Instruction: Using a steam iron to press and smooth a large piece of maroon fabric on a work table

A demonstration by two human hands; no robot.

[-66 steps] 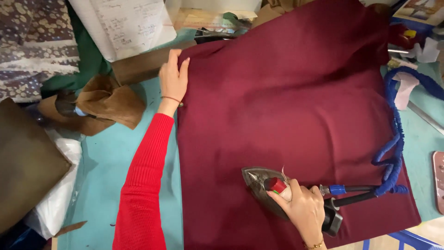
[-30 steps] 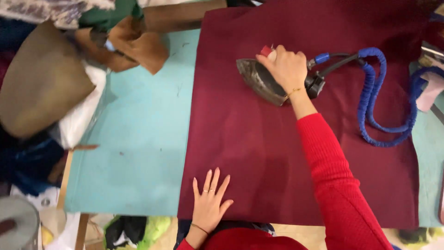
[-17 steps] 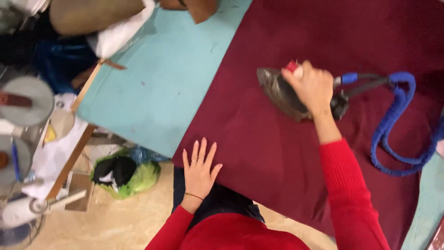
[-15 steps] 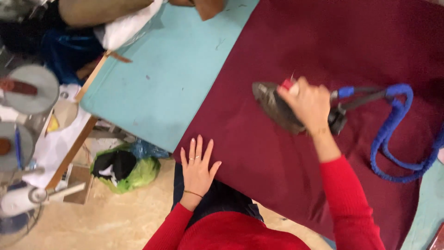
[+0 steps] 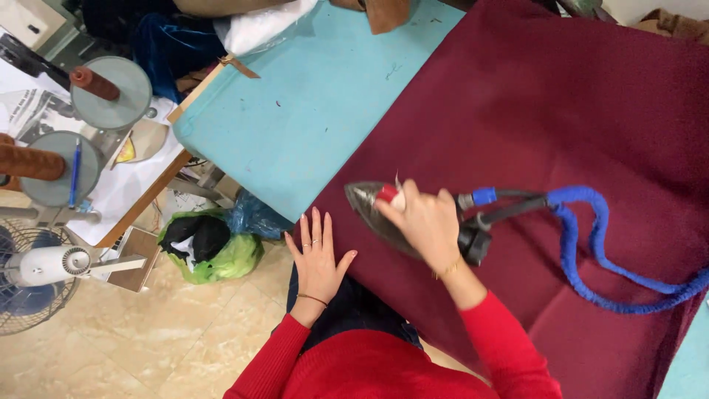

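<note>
A large dark red cloth [image 5: 561,111] lies spread over a light blue padded table [image 5: 310,111]. My right hand [image 5: 421,222] grips the handle of a dark steam iron [image 5: 373,214], which rests on the cloth near its front left corner. A blue wrapped hose [image 5: 598,251] trails from the iron's back across the cloth to the right. My left hand [image 5: 317,255] lies flat with fingers spread at the cloth's near corner, by the table's edge. Both arms are in red sleeves.
Left of the table stand two thread spools on round discs [image 5: 111,92], a white desk fan [image 5: 37,270] and a green bag [image 5: 210,247] on the tiled floor. White and brown fabric pieces [image 5: 258,22] lie at the table's far edge.
The iron has slid back from the far part of the cloth toward the near corner. My left hand has stayed flat at the near edge. My view has tilted left.
</note>
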